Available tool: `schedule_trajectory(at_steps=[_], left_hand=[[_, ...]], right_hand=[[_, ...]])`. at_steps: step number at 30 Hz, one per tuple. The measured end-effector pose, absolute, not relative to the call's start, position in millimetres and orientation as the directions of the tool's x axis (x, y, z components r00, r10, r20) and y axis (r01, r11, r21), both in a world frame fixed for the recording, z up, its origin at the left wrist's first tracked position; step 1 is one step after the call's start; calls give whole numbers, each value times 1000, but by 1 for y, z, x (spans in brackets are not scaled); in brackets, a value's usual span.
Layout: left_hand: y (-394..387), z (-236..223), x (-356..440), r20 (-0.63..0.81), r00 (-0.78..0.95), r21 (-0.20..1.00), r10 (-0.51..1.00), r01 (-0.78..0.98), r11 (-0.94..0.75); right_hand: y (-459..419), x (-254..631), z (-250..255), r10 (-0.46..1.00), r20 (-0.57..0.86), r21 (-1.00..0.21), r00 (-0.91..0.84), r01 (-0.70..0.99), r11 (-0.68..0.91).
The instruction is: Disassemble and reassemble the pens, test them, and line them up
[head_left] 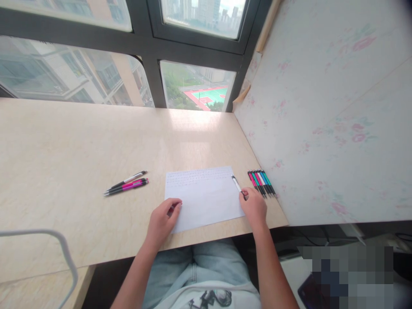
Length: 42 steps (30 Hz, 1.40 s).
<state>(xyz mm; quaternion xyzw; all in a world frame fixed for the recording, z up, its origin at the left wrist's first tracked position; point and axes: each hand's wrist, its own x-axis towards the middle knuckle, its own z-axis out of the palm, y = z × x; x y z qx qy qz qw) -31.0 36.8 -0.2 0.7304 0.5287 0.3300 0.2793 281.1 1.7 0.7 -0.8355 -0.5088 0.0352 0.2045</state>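
A white sheet of paper [206, 197] lies on the desk in front of me, with several lines of small handwriting across its upper part. My right hand [254, 207] is closed around a pen with a white barrel [236, 183] over the sheet's right edge. The pen's clicker end points up and away; its tip is hidden by my fingers. My left hand [165, 219] rests on the sheet's left edge, its fingers curled in and the thumb close to the index finger, with nothing visible in it.
To the right, a row of several coloured pens [261, 183] lies by the wallpapered wall [328, 120]. A few loose pens [127, 185] lie left of the paper. A grey cable [64, 249] curves over the desk [80, 141] at lower left. Windows [199, 83] stand behind.
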Motion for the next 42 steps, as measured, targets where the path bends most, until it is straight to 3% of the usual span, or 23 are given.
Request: schedule_trajectory(at_steps=[6,19,26,42], left_hand=[[37,-2,-32,205,227,753,952,584,-302],[37,0,-31,191,218,758,957,586,-285],[37,0,-30,198,215,757,956,587,-289],[37,-1,-31,198,219,760,956,582,-290]], right_hand=[[2,306,8,769,241,-354,592,791,-498],[-1,290,1,779,208,-363,592,786,-500],[2,291,4,822,159,-281,546,824,-492],[9,302,7,719,266,-244,642,767,-594]])
